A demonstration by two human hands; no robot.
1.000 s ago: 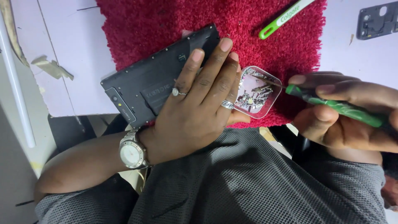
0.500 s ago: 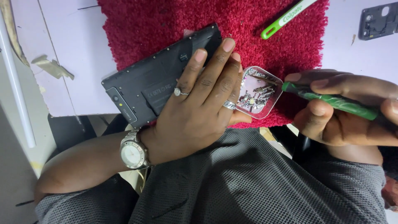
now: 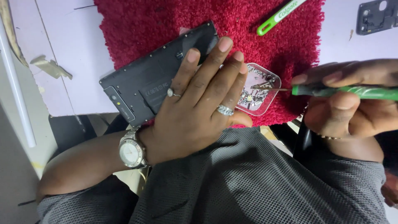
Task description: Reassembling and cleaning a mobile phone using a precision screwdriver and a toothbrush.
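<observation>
So, left hand (image 3: 199, 108) lies flat, fingers spread, pressing on the black rectangular phone body with its back cover off (image 3: 153, 79), which rests on the red shaggy mat (image 3: 137, 29) at the hand's 11 o'clock. Right hand (image 3: 352, 99) is clenched around a green-handled screwdriver (image 3: 344, 91), tip pointing to 9 o'clock into the small clear plastic tray of screws (image 3: 259, 93). Tray sits between both hands, touching the left fingertips. Green-and-white toothbrush (image 3: 280, 15) lies at the mat's 1 o'clock, well apart.

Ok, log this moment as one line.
left hand: flat on black phone | right hand: holds green screwdriver | tip: in clear screw tray | base: red mat
</observation>
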